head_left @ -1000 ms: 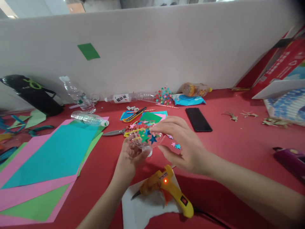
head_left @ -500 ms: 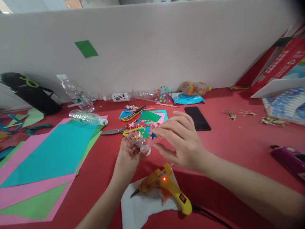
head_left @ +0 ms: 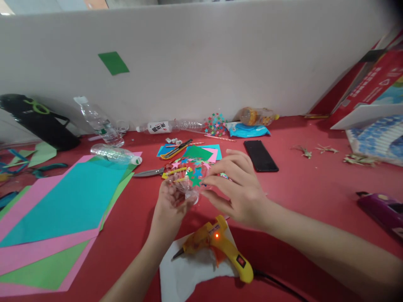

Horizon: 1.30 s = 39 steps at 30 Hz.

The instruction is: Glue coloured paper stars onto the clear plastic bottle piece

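Above red table point(head_left: 308, 197), left hand point(head_left: 168, 201) still gripping star-covered bottle piece point(head_left: 189, 182); right hand point(head_left: 237, 191) fingers now pinching it lower

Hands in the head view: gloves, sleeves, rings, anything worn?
Nothing worn that shows. The left hand and the right hand are bare, with no gloves, rings, watch or wristband visible. Both forearms are uncovered right to the bottom edge of the frame, so no sleeve shows. No markings or tape on either.
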{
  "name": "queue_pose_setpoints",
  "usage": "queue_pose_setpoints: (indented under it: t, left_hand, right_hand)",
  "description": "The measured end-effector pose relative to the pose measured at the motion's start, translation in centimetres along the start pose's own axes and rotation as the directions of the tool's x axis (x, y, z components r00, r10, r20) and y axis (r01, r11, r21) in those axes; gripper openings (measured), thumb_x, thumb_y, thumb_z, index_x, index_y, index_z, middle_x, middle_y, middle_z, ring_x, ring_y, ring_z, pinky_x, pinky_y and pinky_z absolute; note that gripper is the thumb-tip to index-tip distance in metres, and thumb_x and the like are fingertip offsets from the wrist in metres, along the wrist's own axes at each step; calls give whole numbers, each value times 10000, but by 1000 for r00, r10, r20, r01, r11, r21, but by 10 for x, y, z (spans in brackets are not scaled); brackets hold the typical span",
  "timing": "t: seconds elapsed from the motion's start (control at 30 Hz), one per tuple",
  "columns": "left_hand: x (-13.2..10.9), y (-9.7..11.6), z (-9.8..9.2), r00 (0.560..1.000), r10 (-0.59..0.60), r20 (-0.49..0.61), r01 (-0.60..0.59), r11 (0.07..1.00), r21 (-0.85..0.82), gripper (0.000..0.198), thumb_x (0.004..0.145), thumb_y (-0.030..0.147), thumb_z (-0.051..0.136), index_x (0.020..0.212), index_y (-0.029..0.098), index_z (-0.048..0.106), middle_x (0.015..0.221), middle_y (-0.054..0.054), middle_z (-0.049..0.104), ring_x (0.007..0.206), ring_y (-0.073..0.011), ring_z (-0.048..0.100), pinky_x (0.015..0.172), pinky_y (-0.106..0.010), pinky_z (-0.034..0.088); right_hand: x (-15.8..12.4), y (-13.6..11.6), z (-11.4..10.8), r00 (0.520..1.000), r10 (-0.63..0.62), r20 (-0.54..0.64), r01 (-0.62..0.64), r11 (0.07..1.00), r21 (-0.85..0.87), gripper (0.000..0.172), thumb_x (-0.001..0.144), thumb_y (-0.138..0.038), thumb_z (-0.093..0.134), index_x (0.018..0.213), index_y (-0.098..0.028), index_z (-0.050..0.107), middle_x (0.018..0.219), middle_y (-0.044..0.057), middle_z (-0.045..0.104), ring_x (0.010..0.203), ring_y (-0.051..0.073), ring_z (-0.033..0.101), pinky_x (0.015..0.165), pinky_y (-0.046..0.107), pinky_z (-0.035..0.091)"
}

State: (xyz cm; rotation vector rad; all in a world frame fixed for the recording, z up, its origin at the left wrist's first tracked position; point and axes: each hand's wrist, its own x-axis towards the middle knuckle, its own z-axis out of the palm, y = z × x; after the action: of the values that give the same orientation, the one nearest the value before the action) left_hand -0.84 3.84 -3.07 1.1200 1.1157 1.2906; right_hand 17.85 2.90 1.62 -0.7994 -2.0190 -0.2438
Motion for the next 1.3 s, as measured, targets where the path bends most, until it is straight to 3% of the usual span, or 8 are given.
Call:
queue_pose_setpoints:
  t: [0.37,0.47,0.73,0.93,1.03,1.17,1.23,1.3]
  left_hand:
    - [-7,0,5,999,19,-51,-16,999,51,710,566,219,813,1156,269,421,913,16,649,843,-181,674,757,-303,557]
    - [-8,3,5,999,15,-40,-13,998,56,697,579,252,814,1158,266,426,954,-3,662,861,-187,680,763,-308,558]
    - [-6,4,4,997,77,-18,-76,997,18,586,609,257,807,1080,259,457,949,0,672,831,-171,685,757,-296,565]
    - [-8,4,0,999,-3,-54,2,1000,-16,640,603,295,819,1142,266,473,1020,-14,654,892,-180,677,809,-317,567]
    - [-8,1,-6,996,-9,-84,9,1000,0,670,579,300,837,1159,249,506,1052,-45,659,952,-211,668,847,-337,559]
    - [-3,-6,-16,994,-62,-94,61,998,-20,750,550,297,841,1236,277,537,1113,-67,655,966,-245,675,839,-375,569]
    - [0,-8,-21,996,-80,-42,78,996,-29,743,555,314,837,1243,297,557,1109,-73,664,941,-264,685,798,-399,585]
    - [2,-7,-26,997,-74,10,74,997,-9,700,573,340,833,1226,316,584,1110,-69,676,925,-265,689,773,-398,593]
  right_hand:
    - [3,-1,-2,998,24,-56,-22,999,23,99,899,-165,603,843,-240,634,838,-6,686,845,171,574,958,428,421]
    - [2,-2,-2,999,22,-38,-22,1000,8,58,885,-182,628,908,-234,639,883,8,684,869,181,568,968,437,416]
    - [3,-3,-5,999,40,7,-41,996,80,186,836,-198,639,1015,-216,592,970,30,701,932,207,597,993,457,404]
    - [4,-3,-10,998,55,6,-55,991,121,242,817,-180,622,1050,-240,599,1003,30,696,942,218,613,996,473,399]
    - [6,-2,-13,992,126,7,-125,970,209,214,851,-166,584,1051,-236,613,1040,50,677,1003,219,614,980,455,425]
    - [7,8,-6,914,403,47,-389,840,379,178,903,-247,568,1077,-226,602,1159,82,612,1142,218,564,982,424,459]
    - [5,16,2,816,549,180,-561,681,471,297,909,-344,574,1184,-235,548,1248,96,576,1154,219,569,960,425,492]
    - [3,22,10,688,607,397,-713,464,526,386,916,-421,553,1254,-246,489,1246,99,589,1085,216,621,859,404,558]
